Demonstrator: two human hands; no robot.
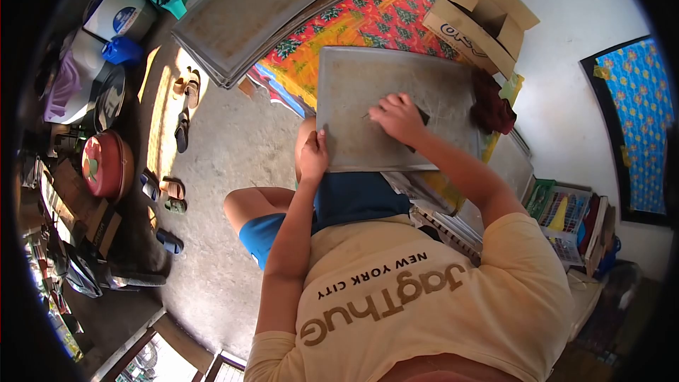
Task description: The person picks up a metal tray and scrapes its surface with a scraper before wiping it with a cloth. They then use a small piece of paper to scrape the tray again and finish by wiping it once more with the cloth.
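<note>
A grey metal tray (pixel 353 85) with brownish stains lies tilted over my lap and the edge of a cloth-covered surface. My left hand (pixel 315 152) grips the tray's left rim near its lower corner, thumb on top. On the middle of the tray, my right hand (pixel 398 117) is closed round a dark, flat scraper-like piece (pixel 419 129), which touches the metal; its far part is hidden under my fingers. A dark red cloth (pixel 493 106) rests at the tray's right edge.
Several similar trays (pixel 262 7) are stacked at the upper left on the red patterned cloth (pixel 382 14). An open cardboard box (pixel 481 21) stands at the upper right. Baskets (pixel 562 212) are at the right. Footwear (pixel 182 131) and a red round container (pixel 105 165) are on the left.
</note>
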